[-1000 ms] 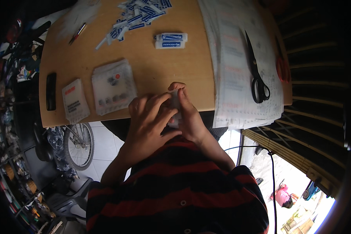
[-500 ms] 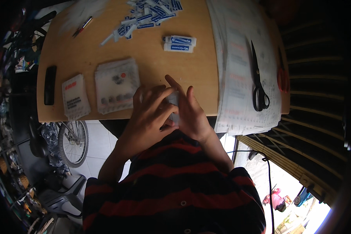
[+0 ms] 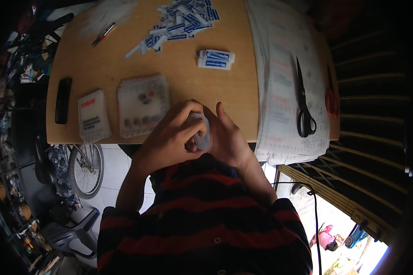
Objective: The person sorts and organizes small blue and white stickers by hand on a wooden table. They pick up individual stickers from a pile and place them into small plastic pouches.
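Just beyond the table's near edge, my left hand [image 3: 168,136] is closed, its fingers bent around a whitish translucent piece [image 3: 206,136] that looks like a small plastic sheet curled into a loop. My right hand [image 3: 227,137] lies against the piece's right side, palm turned up and thumb stretched away from it. Behind the left hand, the right fingers are mostly hidden. Left of my hands are a stack of translucent printed sheets [image 3: 132,123] and a smaller stack of printed sheets [image 3: 96,118]. Farther off lie a few white-and-blue rolled strips [image 3: 216,59].
A loose heap of blue-and-white strips [image 3: 186,20] covers the far middle of the wooden table [image 3: 92,64]. A slim red-and-black tool [image 3: 104,34] and a black oblong object [image 3: 63,101] lie left. Black scissors [image 3: 302,105] rest on large white sheets [image 3: 280,123]; red-handled scissors [image 3: 332,101] lie beyond.
My left fingers have curled further around the translucent piece, which now shows as a rounded loop. My right index finger, outstretched before, has gone behind the left hand. The view has shifted slightly.
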Demonstrator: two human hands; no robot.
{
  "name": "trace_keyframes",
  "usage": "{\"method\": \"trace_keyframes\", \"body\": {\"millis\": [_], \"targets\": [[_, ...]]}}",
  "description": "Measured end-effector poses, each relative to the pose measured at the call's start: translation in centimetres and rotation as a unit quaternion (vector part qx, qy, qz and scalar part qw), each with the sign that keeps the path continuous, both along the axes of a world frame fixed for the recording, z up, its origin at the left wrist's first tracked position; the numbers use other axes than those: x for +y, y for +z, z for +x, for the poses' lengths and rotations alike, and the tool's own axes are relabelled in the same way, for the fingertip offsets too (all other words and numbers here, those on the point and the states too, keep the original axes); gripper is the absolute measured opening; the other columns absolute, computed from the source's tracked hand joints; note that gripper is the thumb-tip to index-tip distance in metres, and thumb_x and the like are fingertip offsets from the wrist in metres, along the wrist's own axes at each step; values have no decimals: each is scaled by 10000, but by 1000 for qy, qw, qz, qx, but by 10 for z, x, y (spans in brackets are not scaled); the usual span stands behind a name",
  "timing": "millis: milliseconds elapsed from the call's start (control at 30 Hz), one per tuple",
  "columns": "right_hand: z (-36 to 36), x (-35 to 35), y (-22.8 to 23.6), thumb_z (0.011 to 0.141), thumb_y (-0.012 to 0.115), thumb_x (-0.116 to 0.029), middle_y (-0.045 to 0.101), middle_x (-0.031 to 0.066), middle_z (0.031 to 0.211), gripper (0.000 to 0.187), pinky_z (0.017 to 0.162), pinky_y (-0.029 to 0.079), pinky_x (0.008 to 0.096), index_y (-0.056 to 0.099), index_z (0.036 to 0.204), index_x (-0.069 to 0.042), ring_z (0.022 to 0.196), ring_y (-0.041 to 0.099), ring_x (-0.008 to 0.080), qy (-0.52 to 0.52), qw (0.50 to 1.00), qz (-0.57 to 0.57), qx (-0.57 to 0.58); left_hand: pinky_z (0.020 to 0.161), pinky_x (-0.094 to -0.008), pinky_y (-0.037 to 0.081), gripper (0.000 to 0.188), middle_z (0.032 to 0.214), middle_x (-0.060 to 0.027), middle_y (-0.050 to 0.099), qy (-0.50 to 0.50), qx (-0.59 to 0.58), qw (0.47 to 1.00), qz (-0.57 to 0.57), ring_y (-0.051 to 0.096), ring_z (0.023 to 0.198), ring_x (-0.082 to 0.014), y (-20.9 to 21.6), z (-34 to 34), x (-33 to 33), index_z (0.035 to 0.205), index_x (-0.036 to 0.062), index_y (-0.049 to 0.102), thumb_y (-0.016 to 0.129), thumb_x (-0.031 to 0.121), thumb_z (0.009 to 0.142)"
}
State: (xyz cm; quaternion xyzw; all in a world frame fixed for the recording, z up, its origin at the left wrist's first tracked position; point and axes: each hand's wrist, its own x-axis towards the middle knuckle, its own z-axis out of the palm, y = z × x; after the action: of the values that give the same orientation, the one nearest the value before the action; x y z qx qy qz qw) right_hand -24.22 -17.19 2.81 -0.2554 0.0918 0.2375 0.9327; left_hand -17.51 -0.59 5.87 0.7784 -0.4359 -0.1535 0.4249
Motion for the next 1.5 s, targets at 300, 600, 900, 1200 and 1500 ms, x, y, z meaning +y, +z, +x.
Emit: {"method": "trace_keyframes", "body": {"millis": [300, 600, 900, 1200, 1500], "targets": [[-1, 3, 4, 1017, 300, -593, 564, 63, 1141, 664, 886, 475, 364, 348, 1449, -91, 965, 595, 189, -32, 999, -17, 40, 634, -311, 542, 268, 1103, -67, 547, -22, 30, 999, -36, 627, 866, -205, 5, 5, 1, 878, 44, 569, 759, -22, 703], [-8, -6, -5, 1019, 401, -509, 587, 138, 1135, 513, 946, 479, 401, 470, 1274, -69, 1093, 607, 276, -47, 999, 10, -9, 711, -337, 546, 227, 1088, -77, 576, -8, 10, 997, -71, 632, 943, -232, 1, 7, 2, 887, 56, 616, 765, 10, 723], [-15, -11, -10, 996, 566, -220, 636, 184, 1113, 260, 938, 517, 379, 509, 1138, -10, 1051, 641, 251, -37, 995, -24, -90, 853, -379, 515, 477, 1292, -125, 559, -48, 59, 995, -70, 594, 1122, -290, -4, 10, -1, 1041, 77, 559, 846, 55, 661], [-14, -16, -17, 992, 570, -190, 654, 158, 1069, 318, 842, 568, 358, 485, 1227, 6, 925, 691, 238, -7, 996, -41, -76, 1145, -489, 320, 892, 1540, -114, 316, -108, 22, 993, -29, 287, 1437, -347, -5, 8, -14, 1460, 136, 375, 823, 121, 689], [-10, -18, -21, 951, 583, -88, 637, 132, 1013, 207, 847, 573, 372, 511, 1123, 4, 910, 697, 261, -45, 998, -11, -45, 1182, -493, 232, 1025, 1618, -172, 125, -87, 48, 991, -88, 185, 1483, -358, -1, 10, -12, 1536, 106, 249, 846, 234, 712]]}}
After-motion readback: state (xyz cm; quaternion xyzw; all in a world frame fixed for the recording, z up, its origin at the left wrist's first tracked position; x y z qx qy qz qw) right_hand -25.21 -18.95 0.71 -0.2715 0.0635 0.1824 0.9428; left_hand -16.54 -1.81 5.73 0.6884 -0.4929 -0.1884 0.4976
